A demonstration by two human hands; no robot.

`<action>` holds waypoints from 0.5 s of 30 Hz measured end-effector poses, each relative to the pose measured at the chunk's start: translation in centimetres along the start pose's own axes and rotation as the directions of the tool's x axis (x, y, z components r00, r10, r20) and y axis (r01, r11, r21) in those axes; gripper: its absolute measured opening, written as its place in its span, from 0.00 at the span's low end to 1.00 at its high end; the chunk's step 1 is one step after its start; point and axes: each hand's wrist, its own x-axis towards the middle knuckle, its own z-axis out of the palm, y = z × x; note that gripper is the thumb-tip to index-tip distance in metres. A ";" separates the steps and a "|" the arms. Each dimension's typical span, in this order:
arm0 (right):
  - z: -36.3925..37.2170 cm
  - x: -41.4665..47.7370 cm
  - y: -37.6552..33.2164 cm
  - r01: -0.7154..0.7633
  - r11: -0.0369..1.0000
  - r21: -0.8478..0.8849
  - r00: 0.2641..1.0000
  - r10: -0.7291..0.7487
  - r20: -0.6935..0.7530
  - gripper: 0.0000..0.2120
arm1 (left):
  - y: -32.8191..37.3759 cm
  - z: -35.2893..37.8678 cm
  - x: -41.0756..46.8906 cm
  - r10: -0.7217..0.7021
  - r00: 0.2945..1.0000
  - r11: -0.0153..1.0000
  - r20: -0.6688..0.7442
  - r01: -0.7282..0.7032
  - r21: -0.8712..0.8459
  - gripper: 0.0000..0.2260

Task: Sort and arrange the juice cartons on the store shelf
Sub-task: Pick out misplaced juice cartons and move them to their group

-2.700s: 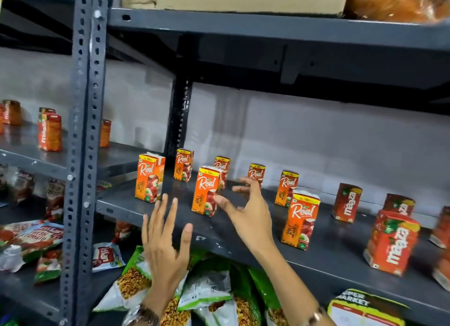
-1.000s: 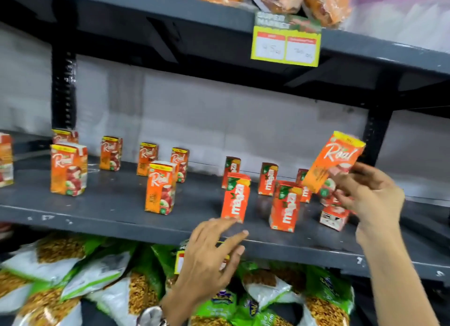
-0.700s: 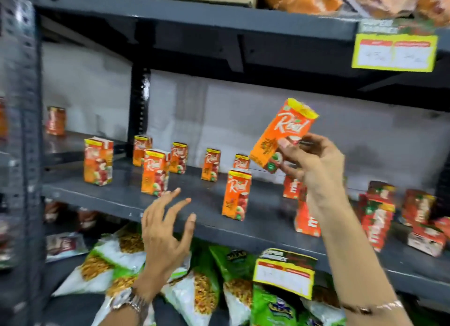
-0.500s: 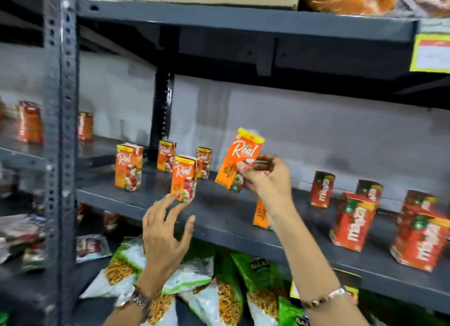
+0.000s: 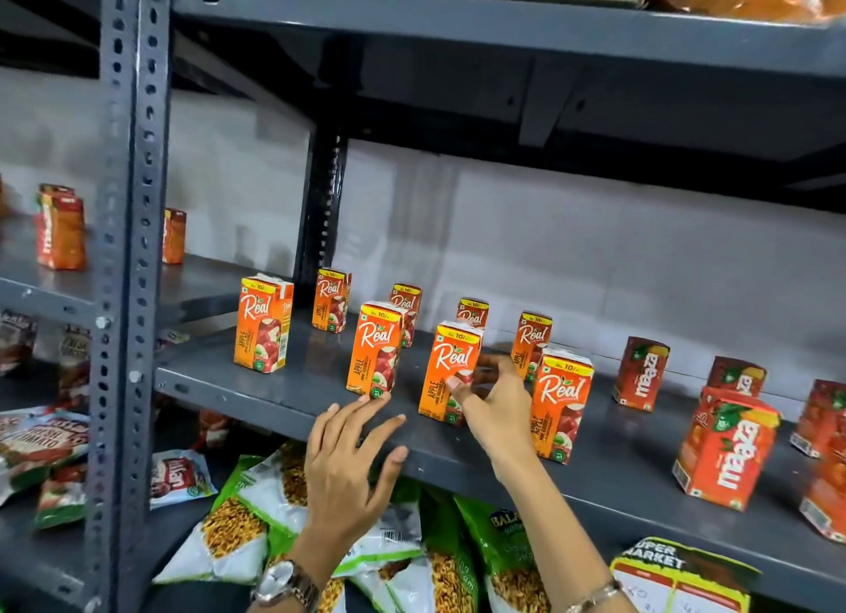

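Several orange Real apple juice cartons stand on the grey shelf [image 5: 293, 395]. My right hand [image 5: 496, 399] grips one Real carton [image 5: 446, 370], which stands upright on the shelf in the front row. To its right stands another Real carton [image 5: 561, 402], to its left two more [image 5: 376, 347] [image 5: 262, 321]. My left hand [image 5: 350, 463] hovers open at the shelf's front edge, its fingertips just below the second carton. Red Maaza cartons [image 5: 728, 447] [image 5: 641, 374] stand on the right part of the shelf.
A perforated steel upright [image 5: 128, 246] stands at the left. Beyond it, another shelf holds more red cartons [image 5: 62, 228]. Green snack bags [image 5: 256, 521] lie on the shelf below. The shelf above [image 5: 503, 21] hangs low over the cartons. A price label [image 5: 682, 576] sits lower right.
My right hand carried the Real carton from the Maaza side leftward and set it down upright in the front row. My left hand stayed open and moved up to the shelf edge.
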 end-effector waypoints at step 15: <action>-3.6 -7.0 -1.0 0.402 0.915 0.028 0.912 -0.398 -0.102 0.23 | 3.1 0.2 -0.3 -0.141 0.974 0.974 -0.179 0.104 -0.203 0.16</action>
